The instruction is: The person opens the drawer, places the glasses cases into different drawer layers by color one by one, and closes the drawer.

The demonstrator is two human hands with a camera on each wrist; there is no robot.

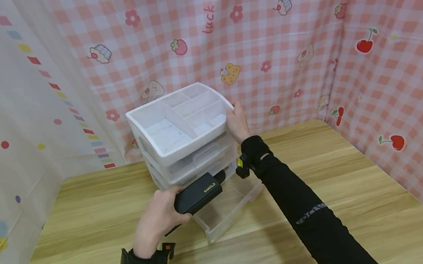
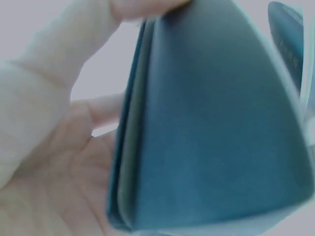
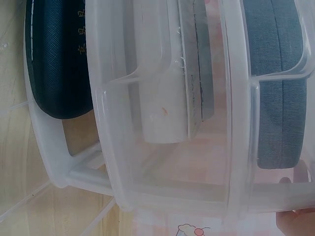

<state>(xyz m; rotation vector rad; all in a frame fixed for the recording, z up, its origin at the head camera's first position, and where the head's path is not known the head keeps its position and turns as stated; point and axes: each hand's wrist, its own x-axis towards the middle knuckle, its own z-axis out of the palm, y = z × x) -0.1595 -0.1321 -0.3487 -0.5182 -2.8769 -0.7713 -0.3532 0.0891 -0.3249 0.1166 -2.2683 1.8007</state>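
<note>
My left hand grips a black glasses case with gold lettering, thumb on the near side. It hangs in front of a white plastic drawer unit, over the pulled-out bottom drawer. Close up in the left wrist view, the case shows a flap edge along its side. A second dark case, rounded and with gold characters, lies at the bottom drawer; in the head view it is mostly hidden behind the held one. My right hand holds the unit's upper right edge, fingers curled round it.
Through the closed drawers show a white cylindrical thing and a grey fabric case. The unit's top tray has several compartments. Wooden tabletop surrounds the unit, with a checked curtain behind.
</note>
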